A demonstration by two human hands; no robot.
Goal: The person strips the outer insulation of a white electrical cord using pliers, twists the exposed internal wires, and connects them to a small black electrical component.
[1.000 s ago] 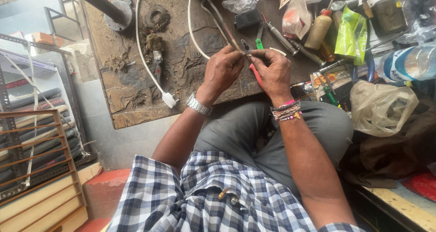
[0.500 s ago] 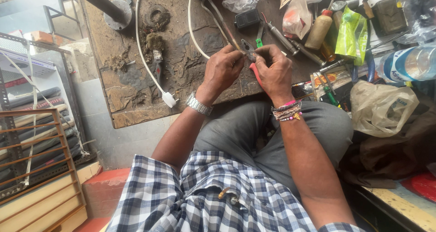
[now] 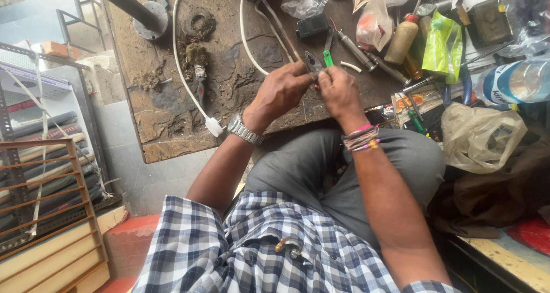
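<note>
- Bench (image 3: 166,127): a scarred, dark slab of worn wood, its top crusted with old residue; it carries the loose tools, and its near edge stands just above the seated person's grey-trousered lap, so the work sits within easy reach of both hands.
- Plastic bag (image 3: 478,137): a crumpled, translucent beige sack slumped off the bench's right side, soft and shapeless.
- White cable (image 3: 182,78): a smooth, round cord looping from the far edge down the bench's left half, ending in a small white plug (image 3: 213,126) at the near edge.
- Bottle (image 3: 511,82): clear plastic with a blue label, lying on its side off the right end.
- Green packet (image 3: 438,46): a glossy pouch, propped among clutter near the far right corner.
- Left hand (image 3: 281,92): a metal watch on its wrist, fingers curled and pinching a small part I cannot make out; it seems to steady the piece against the tool.
- Right hand (image 3: 338,92): coloured thread bands on its wrist, closed around the pliers' handles, knuckles up, just beside the left hand.
- Pliers (image 3: 316,61): dull steel head with 1 green grip showing, held over the bench's near middle, nose pointing away from the body, where the 2 hands meet.
</note>
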